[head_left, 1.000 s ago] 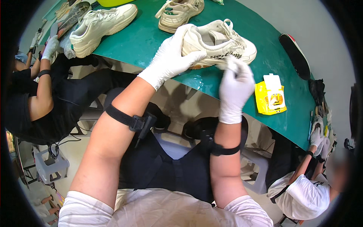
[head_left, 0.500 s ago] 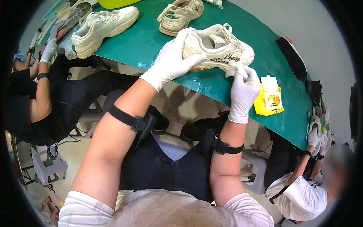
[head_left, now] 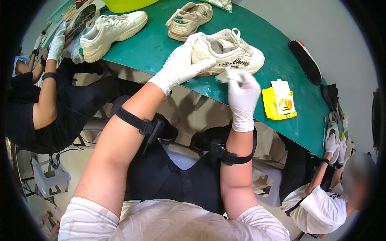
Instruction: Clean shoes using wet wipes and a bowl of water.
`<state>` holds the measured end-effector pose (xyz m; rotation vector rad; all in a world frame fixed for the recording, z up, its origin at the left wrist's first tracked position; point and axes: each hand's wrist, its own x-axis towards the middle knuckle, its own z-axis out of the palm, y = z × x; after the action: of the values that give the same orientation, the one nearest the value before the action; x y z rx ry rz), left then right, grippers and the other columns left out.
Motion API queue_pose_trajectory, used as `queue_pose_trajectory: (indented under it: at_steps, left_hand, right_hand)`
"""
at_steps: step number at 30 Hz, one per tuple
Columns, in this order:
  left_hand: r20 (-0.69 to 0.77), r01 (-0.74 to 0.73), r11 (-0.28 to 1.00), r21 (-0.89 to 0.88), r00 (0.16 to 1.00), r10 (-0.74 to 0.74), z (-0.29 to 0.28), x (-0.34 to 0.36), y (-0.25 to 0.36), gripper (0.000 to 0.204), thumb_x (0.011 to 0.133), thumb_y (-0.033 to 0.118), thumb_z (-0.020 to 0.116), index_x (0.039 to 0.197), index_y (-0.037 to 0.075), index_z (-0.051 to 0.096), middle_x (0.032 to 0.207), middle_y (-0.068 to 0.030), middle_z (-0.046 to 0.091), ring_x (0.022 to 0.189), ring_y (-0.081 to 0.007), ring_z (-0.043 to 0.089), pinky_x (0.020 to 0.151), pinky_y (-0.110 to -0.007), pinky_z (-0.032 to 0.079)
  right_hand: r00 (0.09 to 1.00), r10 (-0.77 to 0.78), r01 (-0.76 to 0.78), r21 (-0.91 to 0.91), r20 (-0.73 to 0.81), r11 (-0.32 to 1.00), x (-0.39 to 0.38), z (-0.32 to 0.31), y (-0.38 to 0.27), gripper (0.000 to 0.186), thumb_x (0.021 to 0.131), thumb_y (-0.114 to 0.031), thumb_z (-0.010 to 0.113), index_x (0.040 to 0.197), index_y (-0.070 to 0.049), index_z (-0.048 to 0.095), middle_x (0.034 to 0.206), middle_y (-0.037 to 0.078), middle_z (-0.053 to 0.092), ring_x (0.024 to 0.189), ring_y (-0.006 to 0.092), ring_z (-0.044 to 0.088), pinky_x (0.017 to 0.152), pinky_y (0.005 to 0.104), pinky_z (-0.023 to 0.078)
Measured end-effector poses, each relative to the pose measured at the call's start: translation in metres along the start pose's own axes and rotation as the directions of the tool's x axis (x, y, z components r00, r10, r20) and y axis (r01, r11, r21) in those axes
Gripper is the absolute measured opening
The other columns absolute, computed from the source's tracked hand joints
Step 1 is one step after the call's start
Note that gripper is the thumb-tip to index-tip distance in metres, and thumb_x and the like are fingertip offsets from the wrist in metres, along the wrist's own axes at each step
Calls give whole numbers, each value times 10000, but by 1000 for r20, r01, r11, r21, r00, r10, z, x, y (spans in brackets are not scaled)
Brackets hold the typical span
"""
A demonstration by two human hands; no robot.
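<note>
White sneaker (head_left: 237,60) points its toe right at the green table's (head_left: 138,50) near edge, our left hand (head_left: 183,60) gripping its heel, our right hand (head_left: 244,90) pinching a white wipe (head_left: 230,75) just beside its near side.

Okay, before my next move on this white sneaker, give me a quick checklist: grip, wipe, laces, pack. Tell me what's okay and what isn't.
1. Left grip holding the white sneaker at the heel: ok.
2. Right grip holding the white wipe: ok.
3. Wipe touching the sneaker: cannot tell; it overlaps the shoe's lower side in this view.
4. Laces lying flat: not ok; a loop sticks up.
5. Yellow wipes pack open and on the table: ok; its white lid is lifted.
</note>
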<state>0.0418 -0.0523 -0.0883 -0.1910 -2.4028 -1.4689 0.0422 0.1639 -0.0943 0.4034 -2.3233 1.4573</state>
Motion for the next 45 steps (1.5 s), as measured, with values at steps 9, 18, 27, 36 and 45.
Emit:
queue_pose_trajectory:
  at_steps: [9,18,27,36,45]
  left_hand:
    - [26,-28,1000,10,999,27,2,1,2,940,831,389,883,1574,66,407,1381,-201,671,1281,-323,661,1105,-408,508]
    - [45,11,1000,-16,999,-10,6,2,1,1035,771,390,924,1583,32,390,1442,-223,626,1343,-323,622,1137,-404,482]
    - [87,-26,998,-51,996,30,-4,3,12,1056,731,395,942,1566,32,407,1440,-217,623,1330,-359,623,1120,-415,495]
    - [-8,-150,985,87,988,151,-3,29,15,431,984,402,710,1258,73,666,1195,-103,686,1057,-259,685,921,-398,565]
    - [484,476,-103,-874,828,-282,-9,4,61,468,1049,452,626,1412,157,617,1352,-58,680,1195,-245,690,928,-480,621]
  right_hand:
    - [984,-135,132,-30,-116,991,-10,24,-4,73,970,-55,667,1001,-5,710,941,158,717,844,299,718,786,377,569]
    - [976,-205,202,53,73,978,0,-18,-23,127,963,-3,636,1048,-53,716,996,109,767,869,242,738,832,360,580]
    - [988,-148,129,-340,-33,932,-4,-86,57,205,969,19,592,1108,-37,731,1023,89,785,889,176,723,861,352,570]
    - [931,-325,230,-427,-164,875,-17,-67,47,135,931,48,630,1011,-22,713,933,95,753,829,210,693,774,348,549]
    - [932,-315,183,-511,-183,840,-18,-69,56,79,890,-26,682,964,-52,691,968,91,771,862,288,695,817,413,532]
